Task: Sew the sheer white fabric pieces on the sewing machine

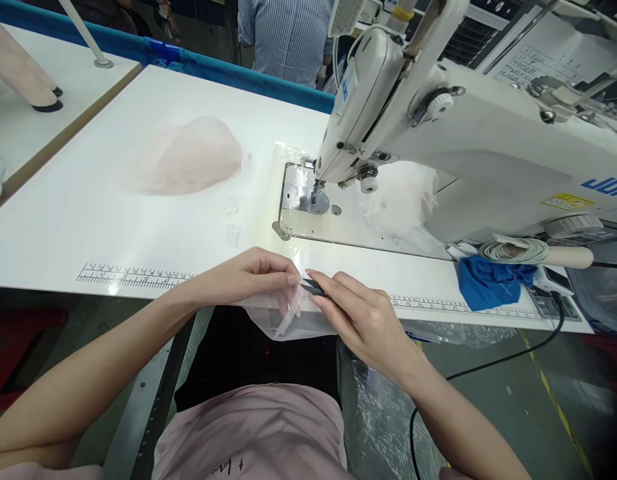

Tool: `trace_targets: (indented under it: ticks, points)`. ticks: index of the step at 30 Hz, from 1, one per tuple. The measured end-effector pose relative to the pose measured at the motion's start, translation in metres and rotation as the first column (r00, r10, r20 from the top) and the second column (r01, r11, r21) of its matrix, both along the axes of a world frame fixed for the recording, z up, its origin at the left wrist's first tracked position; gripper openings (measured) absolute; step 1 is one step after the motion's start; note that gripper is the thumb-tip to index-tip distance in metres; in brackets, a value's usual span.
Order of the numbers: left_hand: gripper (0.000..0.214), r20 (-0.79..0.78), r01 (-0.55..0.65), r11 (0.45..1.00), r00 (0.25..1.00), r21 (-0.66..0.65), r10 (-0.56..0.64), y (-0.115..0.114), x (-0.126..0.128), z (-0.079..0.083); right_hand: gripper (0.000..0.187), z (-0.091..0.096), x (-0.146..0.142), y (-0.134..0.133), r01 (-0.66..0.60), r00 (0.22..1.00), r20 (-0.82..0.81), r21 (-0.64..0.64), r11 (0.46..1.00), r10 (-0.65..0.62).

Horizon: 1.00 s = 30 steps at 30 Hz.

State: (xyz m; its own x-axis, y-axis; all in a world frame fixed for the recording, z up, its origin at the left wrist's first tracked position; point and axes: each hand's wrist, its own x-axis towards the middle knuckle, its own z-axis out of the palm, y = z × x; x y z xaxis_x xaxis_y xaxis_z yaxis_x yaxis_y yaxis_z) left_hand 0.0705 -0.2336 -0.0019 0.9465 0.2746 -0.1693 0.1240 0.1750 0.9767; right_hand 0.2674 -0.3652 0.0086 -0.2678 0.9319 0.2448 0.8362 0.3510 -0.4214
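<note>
My left hand (253,277) pinches the edge of a sheer, pale fabric piece (306,325) at the table's front edge. The fabric hangs down over my lap, with a thin gathered strip along it below my fingers. In my right hand (366,317) is a small pair of dark thread snips (313,287), held between thumb and fingers. Their tips point left, right beside my left fingertips at the fabric's edge. Whether the blades touch the fabric, I cannot tell.
A white sewing machine (468,133) stands at the right, its needle plate (301,199) ahead of my hands. Sheer pink fabric (198,160) lies on the white table (188,230). A blue cloth (491,283) and coiled cord (513,251) sit right. Someone in a striped shirt (288,40) is beyond.
</note>
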Motion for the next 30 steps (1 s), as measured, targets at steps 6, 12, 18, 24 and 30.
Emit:
trace_targets:
  ticks: [6,12,18,24,30]
  points:
    - [0.029,0.008,0.000,1.000,1.000,0.017,0.000,-0.0009,-0.0003,-0.0020,0.036,0.0005,-0.0002,-0.0005,0.000,1.000,-0.010,-0.001,1.000,0.000]
    - [0.027,0.010,0.000,1.000,1.000,-0.003,0.000,-0.0013,-0.0004,-0.0010,0.036,-0.0005,-0.0003,-0.0006,-0.007,1.000,-0.007,0.002,1.000,0.007]
    - [0.027,0.010,0.005,1.000,1.000,0.002,-0.005,-0.0005,-0.0006,-0.0022,0.035,-0.0005,0.0000,0.0001,-0.006,1.000,-0.015,0.005,1.000,0.006]
    - [0.029,-0.003,0.014,1.000,1.000,0.018,-0.014,-0.0009,-0.0003,-0.0030,0.035,-0.0035,-0.0022,-0.0002,-0.005,0.998,-0.060,0.043,0.999,0.007]
    - [0.029,-0.032,-0.012,0.999,0.999,0.048,0.013,-0.0020,-0.0001,-0.0049,0.036,0.0007,-0.0026,-0.0023,0.042,0.974,-0.226,0.163,0.986,-0.004]
